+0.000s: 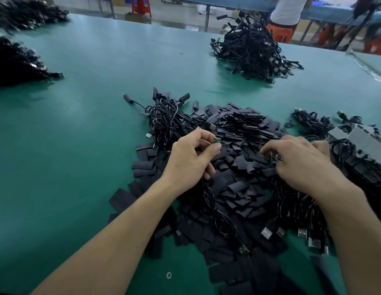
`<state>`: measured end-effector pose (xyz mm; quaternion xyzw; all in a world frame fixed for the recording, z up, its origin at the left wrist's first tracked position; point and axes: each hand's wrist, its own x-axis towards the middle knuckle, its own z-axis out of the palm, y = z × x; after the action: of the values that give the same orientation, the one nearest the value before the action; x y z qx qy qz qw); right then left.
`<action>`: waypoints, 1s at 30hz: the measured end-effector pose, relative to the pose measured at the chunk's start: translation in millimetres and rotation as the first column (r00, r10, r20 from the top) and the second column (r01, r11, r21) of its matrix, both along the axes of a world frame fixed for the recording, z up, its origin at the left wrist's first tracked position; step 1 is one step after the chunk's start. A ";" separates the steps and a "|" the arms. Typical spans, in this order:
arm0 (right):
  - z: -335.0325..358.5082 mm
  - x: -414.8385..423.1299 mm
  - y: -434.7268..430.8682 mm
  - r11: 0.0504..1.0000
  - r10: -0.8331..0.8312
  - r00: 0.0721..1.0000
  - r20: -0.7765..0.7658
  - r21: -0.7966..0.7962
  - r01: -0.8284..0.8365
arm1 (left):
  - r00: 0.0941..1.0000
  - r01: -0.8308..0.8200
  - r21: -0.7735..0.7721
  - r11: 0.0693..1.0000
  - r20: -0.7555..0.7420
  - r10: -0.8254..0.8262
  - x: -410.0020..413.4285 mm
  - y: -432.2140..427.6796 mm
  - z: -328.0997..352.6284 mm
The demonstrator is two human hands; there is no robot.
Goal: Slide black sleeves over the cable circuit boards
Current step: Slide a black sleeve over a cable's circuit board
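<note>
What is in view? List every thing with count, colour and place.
table: one, green, under everything.
loose sleeves: one heap, black, table centre, under both hands.
near cables: one tangle, black, beyond the left hand.
far cables: one heap, black, far right.
edge cables: two heaps, black, left edge.
USB plugs: several, silver-tipped, beside right forearm.
first board: one, green, at left fingertips.
second board: one, dark, at right fingertips.
left hand: pinches first board.
right hand: curled on second board.
</note>
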<state>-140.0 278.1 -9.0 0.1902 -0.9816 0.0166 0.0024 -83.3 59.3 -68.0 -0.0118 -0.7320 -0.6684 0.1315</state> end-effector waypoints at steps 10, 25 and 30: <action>-26.7 4.1 -34.0 0.941 0.161 0.981 0.108 -0.318 -0.119 | 1.000 -0.020 -0.005 1.000 0.019 0.020 -2.5 -0.4 -2.2; -35.1 16.9 -27.9 0.794 -0.031 0.986 -0.166 -0.604 -0.077 | 0.997 -0.067 0.004 0.998 0.029 0.067 2.0 -4.3 -1.5; -37.5 16.7 -28.0 0.716 -0.071 0.976 -0.208 -0.692 -0.095 | 0.997 -0.069 0.054 0.996 0.045 0.067 -0.6 -4.1 -3.7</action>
<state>-123.3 250.1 -46.4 0.1821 -0.8950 0.3643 0.1821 -83.8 55.2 -71.7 0.0312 -0.7158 -0.6836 0.1388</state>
